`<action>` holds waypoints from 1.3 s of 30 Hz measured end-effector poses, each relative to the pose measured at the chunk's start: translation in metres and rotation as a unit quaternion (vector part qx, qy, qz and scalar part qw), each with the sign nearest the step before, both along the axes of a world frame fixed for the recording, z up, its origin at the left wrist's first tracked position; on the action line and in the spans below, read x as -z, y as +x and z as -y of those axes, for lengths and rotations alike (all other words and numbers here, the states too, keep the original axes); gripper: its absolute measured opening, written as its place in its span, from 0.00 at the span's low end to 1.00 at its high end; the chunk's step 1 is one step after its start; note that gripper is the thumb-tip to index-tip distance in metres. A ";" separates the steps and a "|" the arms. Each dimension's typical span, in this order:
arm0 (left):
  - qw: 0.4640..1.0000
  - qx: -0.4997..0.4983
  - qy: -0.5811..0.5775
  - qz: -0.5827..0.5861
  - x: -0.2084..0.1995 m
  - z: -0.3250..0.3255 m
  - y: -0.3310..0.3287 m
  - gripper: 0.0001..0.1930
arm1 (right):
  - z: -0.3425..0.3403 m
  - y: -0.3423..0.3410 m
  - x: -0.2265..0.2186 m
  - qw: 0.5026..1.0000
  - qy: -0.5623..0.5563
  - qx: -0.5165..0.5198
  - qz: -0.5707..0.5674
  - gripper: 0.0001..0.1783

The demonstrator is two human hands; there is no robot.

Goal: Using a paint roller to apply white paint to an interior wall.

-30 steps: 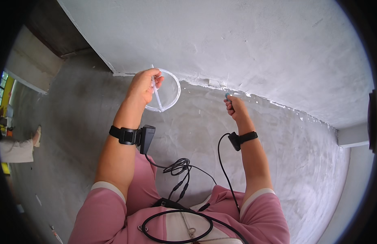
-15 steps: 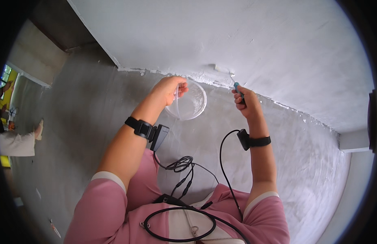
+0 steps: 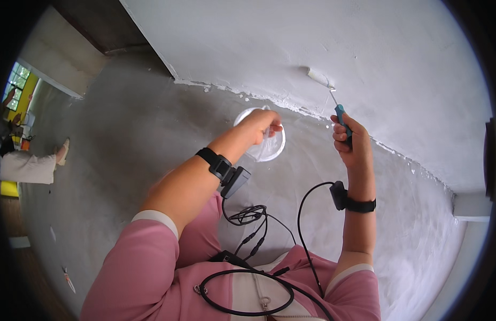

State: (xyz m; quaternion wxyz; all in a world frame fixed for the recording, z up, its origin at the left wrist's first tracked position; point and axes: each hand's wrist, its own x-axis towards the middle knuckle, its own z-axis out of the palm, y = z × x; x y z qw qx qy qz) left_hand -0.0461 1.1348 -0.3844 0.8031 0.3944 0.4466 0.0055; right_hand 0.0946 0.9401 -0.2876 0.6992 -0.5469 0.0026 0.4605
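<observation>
My right hand (image 3: 350, 140) is wrapped round the teal and black handle of a small paint roller (image 3: 319, 78). Its white sleeve rests against the pale wall, a little above the bottom edge. To the left, my left hand (image 3: 263, 126) is closed on the handle of a translucent plastic bucket (image 3: 283, 146), held over the bucket's mouth. White paint coats the inside of the bucket, partly covered by my hand. Whether the bucket touches the floor I cannot tell.
White splashes line the joint between wall (image 3: 387, 69) and grey floor (image 3: 184, 128). Black cables (image 3: 248, 214) loop between my wrist straps and lap. Someone's leg in light trousers (image 3: 29, 168) shows at far left. An orange-handled tool (image 3: 69, 278) lies lower left.
The roller has moved up the wall and to the right with my right hand. My left hand has swung right, bringing the bucket handle over the mouth. The view has shifted slightly.
</observation>
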 end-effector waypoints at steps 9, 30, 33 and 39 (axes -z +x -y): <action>0.993 0.008 -0.093 0.070 0.005 0.022 -0.001 0.16 | -0.023 -0.043 -0.023 0.993 0.099 -0.065 -0.022 0.17; 0.965 0.136 -0.076 0.213 -0.047 0.032 -0.008 0.21 | -0.055 -0.087 0.030 0.947 -0.014 -0.134 0.293 0.24; 0.967 0.124 -0.079 0.206 -0.049 0.031 -0.012 0.21 | -0.057 -0.092 0.025 0.936 0.027 -0.149 0.318 0.23; 0.974 0.076 -0.023 0.212 -0.061 0.035 -0.012 0.19 | -0.056 -0.087 0.017 0.931 -0.002 -0.162 0.329 0.27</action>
